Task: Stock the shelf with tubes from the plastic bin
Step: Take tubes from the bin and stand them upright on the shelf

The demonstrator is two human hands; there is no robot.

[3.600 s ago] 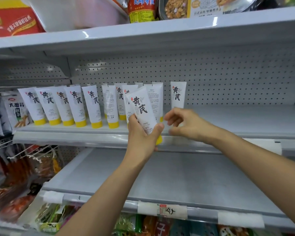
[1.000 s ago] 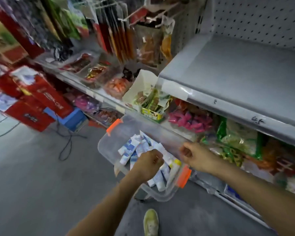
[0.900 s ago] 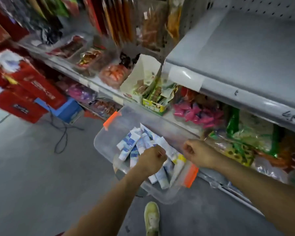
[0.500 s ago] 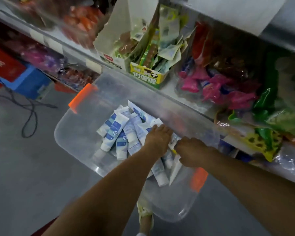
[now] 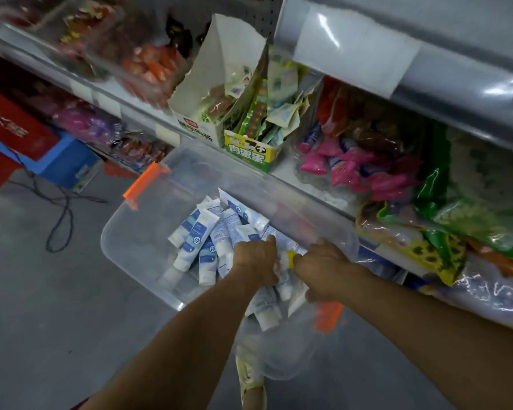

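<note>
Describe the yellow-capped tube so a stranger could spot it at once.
Start at the clear plastic bin in front of the shelves. In its pile of tubes, look between the left hand and right hand: that tube has a yellow cap, the others white ones.

Pink snack packets (image 5: 356, 168), green-yellow carton (image 5: 249, 150).

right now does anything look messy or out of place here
The tubes lie jumbled in the plastic bin. On the shelf behind, two open cartons hold packets sticking out askew. A loose black cable trails across the floor.
</note>
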